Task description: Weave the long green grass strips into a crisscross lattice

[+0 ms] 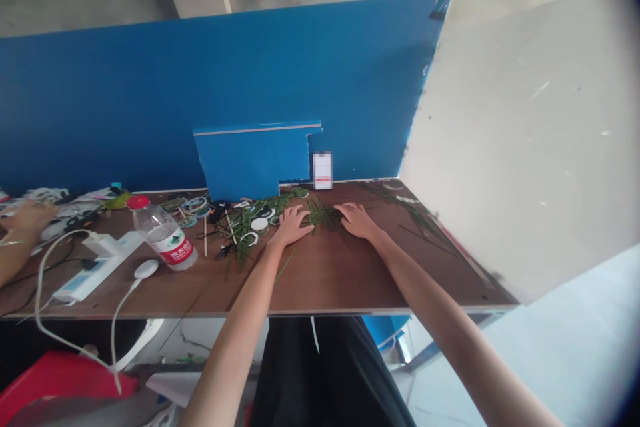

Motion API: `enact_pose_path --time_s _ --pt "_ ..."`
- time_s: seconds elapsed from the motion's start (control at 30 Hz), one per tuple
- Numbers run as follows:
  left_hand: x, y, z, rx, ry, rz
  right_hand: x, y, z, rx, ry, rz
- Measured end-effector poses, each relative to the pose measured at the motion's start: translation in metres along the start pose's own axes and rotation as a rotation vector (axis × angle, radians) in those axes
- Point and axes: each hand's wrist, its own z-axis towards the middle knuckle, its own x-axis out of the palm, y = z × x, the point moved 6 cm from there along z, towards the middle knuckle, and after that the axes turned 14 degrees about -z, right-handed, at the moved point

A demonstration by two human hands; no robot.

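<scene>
A loose, partly crossed mat of green grass-like strips [324, 215] lies on the brown table between my hands. My left hand [291, 225] rests at its left edge, fingers spread and thumb out towards the strips. On the opposite side my right hand [354, 220] lies low with its fingers stretched over the right ends of the strips. Neither hand visibly lifts anything. A pile of more green strips [245, 230] lies left of my left hand, with a round white disc [259, 224] among it. Further loose strips [417, 215] are scattered to the right.
A water bottle [167, 240], a white power strip [100, 267] and a white charging puck [147, 269] stand or lie at left. Another person's hand [31, 217] is at the far left. A pixelated upright rectangle [323, 172] leans at the blue partition [365, 93].
</scene>
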Motion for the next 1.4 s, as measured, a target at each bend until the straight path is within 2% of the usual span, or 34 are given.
enact_pose_path --time_s 0.17,0.4,0.83,1.4 --pt "-0.001 -0.005 -0.002 0.015 0.001 -0.007 0.001 0.0 0.0 -0.004 0.005 -0.006" --pt "0.001 -0.02 -0.003 0.071 -0.033 0.1 0.0 0.001 -0.001 0.013 0.022 0.012" --pt "0.01 -0.009 0.0 0.005 -0.019 0.129 -0.001 0.0 -0.001 0.026 -0.002 0.046" --pt "0.009 -0.01 0.001 -0.01 -0.009 0.133 0.007 -0.006 0.004 0.033 0.008 0.081"
